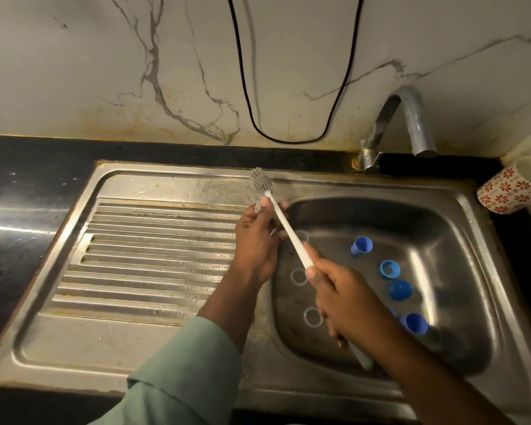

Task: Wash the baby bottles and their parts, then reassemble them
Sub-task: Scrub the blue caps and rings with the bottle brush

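The right hand (337,297) gripped the bottle brush (288,233) low on its handle, long axis slanting up-left across the sink (460,210), the left hand (255,237) pinched it just beneath the bristles, and the blue bottle parts (399,289) lay right of both, nearer the right hand.

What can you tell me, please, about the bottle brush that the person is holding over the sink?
The bottle brush has a long, slim white handle, plastic by its look, and a small grey ribbed head with short spikes at its tip. It slants up and left over the sink, head above the sink's back rim. The right hand grips the lower handle, whose end sticks out below it. The left hand touches the handle just under the head.
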`<state>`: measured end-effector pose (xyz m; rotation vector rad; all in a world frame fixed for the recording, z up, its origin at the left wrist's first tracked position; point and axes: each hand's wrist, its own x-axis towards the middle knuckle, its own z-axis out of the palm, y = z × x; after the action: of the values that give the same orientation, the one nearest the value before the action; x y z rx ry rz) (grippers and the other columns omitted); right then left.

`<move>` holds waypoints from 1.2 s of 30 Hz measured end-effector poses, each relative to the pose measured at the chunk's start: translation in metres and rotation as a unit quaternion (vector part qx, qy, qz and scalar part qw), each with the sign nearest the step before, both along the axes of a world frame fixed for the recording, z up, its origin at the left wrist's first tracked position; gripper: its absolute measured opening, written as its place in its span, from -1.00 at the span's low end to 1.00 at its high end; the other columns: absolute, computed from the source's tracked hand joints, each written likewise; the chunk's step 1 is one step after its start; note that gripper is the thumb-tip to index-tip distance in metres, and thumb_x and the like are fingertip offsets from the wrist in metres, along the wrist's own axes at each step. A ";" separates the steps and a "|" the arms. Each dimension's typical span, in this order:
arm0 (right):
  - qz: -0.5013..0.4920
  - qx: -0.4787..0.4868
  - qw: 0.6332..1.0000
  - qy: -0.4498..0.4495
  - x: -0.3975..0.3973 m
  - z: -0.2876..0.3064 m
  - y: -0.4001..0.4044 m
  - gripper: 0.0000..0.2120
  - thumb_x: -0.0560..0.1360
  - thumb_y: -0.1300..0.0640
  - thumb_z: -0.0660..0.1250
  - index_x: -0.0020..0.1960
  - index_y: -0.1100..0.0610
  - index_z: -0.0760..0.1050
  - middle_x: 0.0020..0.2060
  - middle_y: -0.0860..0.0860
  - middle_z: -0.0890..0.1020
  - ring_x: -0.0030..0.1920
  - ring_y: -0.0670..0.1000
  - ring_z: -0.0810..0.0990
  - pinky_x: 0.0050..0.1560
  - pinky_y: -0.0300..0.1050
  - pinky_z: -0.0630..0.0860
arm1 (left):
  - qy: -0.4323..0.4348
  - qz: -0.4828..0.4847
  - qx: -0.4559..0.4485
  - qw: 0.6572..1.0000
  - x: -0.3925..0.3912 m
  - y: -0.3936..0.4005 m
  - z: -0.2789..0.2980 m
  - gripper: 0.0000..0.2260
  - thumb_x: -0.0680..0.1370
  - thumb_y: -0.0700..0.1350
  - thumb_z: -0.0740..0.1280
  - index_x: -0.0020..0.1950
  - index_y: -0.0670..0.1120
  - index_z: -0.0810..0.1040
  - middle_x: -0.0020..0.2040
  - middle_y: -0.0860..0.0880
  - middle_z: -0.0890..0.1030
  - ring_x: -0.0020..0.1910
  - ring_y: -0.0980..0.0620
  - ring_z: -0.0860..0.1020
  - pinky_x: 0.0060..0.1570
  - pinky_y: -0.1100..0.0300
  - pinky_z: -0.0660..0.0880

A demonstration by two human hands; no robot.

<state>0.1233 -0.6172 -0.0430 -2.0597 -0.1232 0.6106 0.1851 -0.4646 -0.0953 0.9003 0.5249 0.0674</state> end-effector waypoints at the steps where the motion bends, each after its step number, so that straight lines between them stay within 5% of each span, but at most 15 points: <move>1: -0.001 0.005 1.000 -0.001 0.003 0.001 -0.002 -0.66 0.64 0.03 0.12 0.33 -0.32 0.23 -0.47 -0.06 0.44 -0.56 -0.18 0.37 -0.52 -0.29 0.36 | 0.006 0.002 0.001 1.000 -0.001 -0.001 0.000 -0.86 0.68 -0.10 0.25 0.08 -0.14 0.53 -0.10 -0.09 0.61 -0.16 0.04 0.56 -0.19 0.16 0.51; 5: 0.003 0.033 0.999 0.037 -0.015 0.007 -0.024 -0.71 0.61 -0.03 0.15 0.25 -0.36 0.32 -0.51 -0.13 0.51 -0.57 -0.19 0.42 -0.54 -0.33 0.35 | 0.023 0.057 -0.006 0.998 0.005 0.020 -0.001 -0.84 0.69 -0.07 0.22 0.13 -0.12 0.52 -0.05 -0.07 0.60 -0.06 0.03 0.57 -0.03 0.01 0.53; 9: 0.000 0.022 0.999 0.024 -0.002 0.000 -0.007 -0.66 0.63 0.01 0.13 0.30 -0.36 0.23 -0.49 -0.07 0.43 -0.55 -0.17 0.37 -0.52 -0.28 0.36 | 0.005 0.001 -0.055 0.998 0.004 0.006 -0.002 -0.82 0.67 -0.02 0.19 0.01 -0.07 0.52 -0.25 0.02 0.60 -0.21 0.09 0.57 -0.04 0.04 0.51; 13: -0.013 0.049 0.999 0.018 -0.006 0.004 -0.017 -0.68 0.62 -0.02 0.13 0.21 -0.45 0.27 -0.54 -0.10 0.45 -0.58 -0.17 0.37 -0.56 -0.29 0.34 | 0.003 0.049 -0.179 0.983 0.007 0.014 0.001 -0.66 0.68 0.09 0.15 -0.13 -0.09 0.52 -0.10 -0.05 0.61 -0.04 0.03 0.58 0.10 0.11 0.50; 15: -0.012 0.058 0.997 0.049 -0.018 0.007 -0.020 -0.67 0.61 -0.05 0.15 0.20 -0.50 0.28 -0.52 -0.11 0.48 -0.58 -0.16 0.39 -0.58 -0.28 0.36 | -0.003 0.056 -0.237 0.970 0.010 0.020 0.000 -0.63 0.68 0.09 0.15 -0.01 -0.16 0.58 -0.05 -0.09 0.67 0.05 -0.01 0.60 0.27 0.09 0.45; 19: -0.023 0.016 1.000 0.014 0.001 -0.003 0.001 -0.66 0.63 0.02 0.13 0.25 -0.39 0.20 -0.49 -0.06 0.43 -0.54 -0.16 0.37 -0.51 -0.22 0.38 | -0.005 0.012 -0.262 0.965 0.008 -0.003 0.002 -0.67 0.64 0.04 0.19 0.05 -0.21 0.58 0.06 -0.13 0.67 0.17 -0.06 0.61 0.43 0.00 0.37; 24: -0.030 0.021 0.998 0.046 -0.021 0.000 -0.016 -0.69 0.61 -0.04 0.15 0.27 -0.40 0.30 -0.50 -0.10 0.50 -0.56 -0.16 0.44 -0.53 -0.25 0.44 | 0.017 0.123 -0.355 0.927 0.018 0.011 0.002 -0.72 0.68 -0.01 0.20 0.01 -0.19 0.57 0.25 -0.10 0.56 0.31 -0.05 0.54 0.51 -0.01 0.28; 28: -0.029 0.005 0.998 0.053 -0.012 -0.006 0.000 -0.64 0.64 0.02 0.12 0.34 -0.33 0.23 -0.41 0.00 0.44 -0.52 -0.12 0.41 -0.49 -0.18 0.46 | 0.035 0.122 -0.343 0.931 0.019 0.005 0.007 -0.76 0.68 -0.05 0.22 -0.01 -0.13 0.62 -0.04 0.01 0.64 -0.01 0.06 0.59 0.45 -0.01 0.34; 32: -0.031 0.015 0.997 0.063 -0.015 0.000 -0.014 -0.66 0.62 -0.01 0.14 0.34 -0.34 0.29 -0.46 -0.05 0.46 -0.56 -0.16 0.39 -0.54 -0.23 0.39 | 0.025 0.139 -0.351 0.926 0.025 0.014 0.014 -0.75 0.68 -0.09 0.22 0.02 -0.18 0.63 0.08 -0.08 0.66 0.32 -0.03 0.54 0.45 -0.06 0.35; 36: -0.018 -0.005 0.999 0.048 -0.010 0.005 -0.006 -0.60 0.63 0.01 0.12 0.43 -0.29 0.22 -0.48 -0.05 0.44 -0.57 -0.18 0.37 -0.52 -0.28 0.36 | 0.040 0.118 -0.321 0.939 0.022 -0.005 0.014 -0.75 0.68 -0.04 0.22 0.06 -0.13 0.65 -0.16 -0.01 0.61 -0.17 0.10 0.55 0.28 0.15 0.45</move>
<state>0.1133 -0.6229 -0.0380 -2.0332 -0.0268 0.6866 0.2068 -0.4692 -0.0815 0.1992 0.6755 0.0718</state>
